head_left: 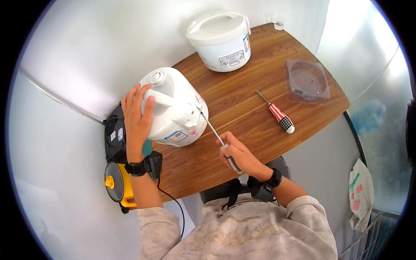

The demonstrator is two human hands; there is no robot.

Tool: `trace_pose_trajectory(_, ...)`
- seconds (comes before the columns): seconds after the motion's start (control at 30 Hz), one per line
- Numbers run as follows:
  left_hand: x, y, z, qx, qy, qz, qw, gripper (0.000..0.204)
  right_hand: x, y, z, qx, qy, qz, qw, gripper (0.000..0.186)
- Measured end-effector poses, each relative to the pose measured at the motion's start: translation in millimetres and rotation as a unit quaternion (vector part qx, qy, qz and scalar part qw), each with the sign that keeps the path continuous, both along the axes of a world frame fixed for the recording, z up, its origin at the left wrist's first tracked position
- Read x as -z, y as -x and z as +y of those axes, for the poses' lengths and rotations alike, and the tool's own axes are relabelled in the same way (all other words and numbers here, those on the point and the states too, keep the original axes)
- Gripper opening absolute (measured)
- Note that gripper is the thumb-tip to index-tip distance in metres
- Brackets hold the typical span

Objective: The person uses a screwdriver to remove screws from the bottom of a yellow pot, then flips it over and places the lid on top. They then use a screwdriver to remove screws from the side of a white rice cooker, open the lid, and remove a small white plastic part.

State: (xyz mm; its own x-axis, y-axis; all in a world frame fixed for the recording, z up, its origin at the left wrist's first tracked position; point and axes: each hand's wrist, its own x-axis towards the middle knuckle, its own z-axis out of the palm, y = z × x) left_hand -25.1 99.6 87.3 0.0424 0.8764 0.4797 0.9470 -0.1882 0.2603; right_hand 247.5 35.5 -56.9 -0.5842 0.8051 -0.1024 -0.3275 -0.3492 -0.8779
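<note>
A white rice cooker (177, 86) stands on the left of the wooden table, with a round vent on its lid. My left hand (139, 108) grips it at the lid handle (161, 99), fingers curled over the far side and thumb on the near side. My right hand (240, 158) is closed around the grey-and-white handle of a screwdriver (212, 127). Its shaft points up and left, the tip meeting the cooker's side by the white hinge-like fitting (187, 116). Whether the tip sits in a screw is too small to tell.
A second white rice cooker (225, 47) stands at the back. On the right lie a screwdriver with a striped handle (281, 118) and a clear plastic tray (307, 82). Small dark bits and a clear cup (278, 24) are at the far corner. Black and yellow appliances (125, 185) stand left.
</note>
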Motion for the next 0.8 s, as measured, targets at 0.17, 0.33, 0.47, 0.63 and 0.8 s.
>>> trace_pose_trajectory(0.17,2,3,0,0.003,-0.006,-0.013,1.000,0.040,-27,7,-13,0.009,0.015,0.057,0.998,0.034)
trace_pose_trajectory(0.33,4,4,3,0.008,-0.011,-0.039,0.999,0.041,-31,2,-18,-0.025,0.051,0.105,0.993,0.039)
trace_pose_trajectory(0.47,4,2,3,0.011,-0.010,-0.056,0.998,0.041,-38,1,-22,-0.044,0.143,0.145,0.978,0.038)
trace_pose_trajectory(0.63,3,2,2,0.000,-0.006,-0.057,0.998,0.041,-43,-2,-23,-0.068,0.202,0.203,0.956,0.036)
trace_pose_trajectory(0.8,2,-1,1,0.002,-0.003,-0.065,0.998,0.040,-42,1,-26,-0.062,0.227,0.230,0.944,0.039)
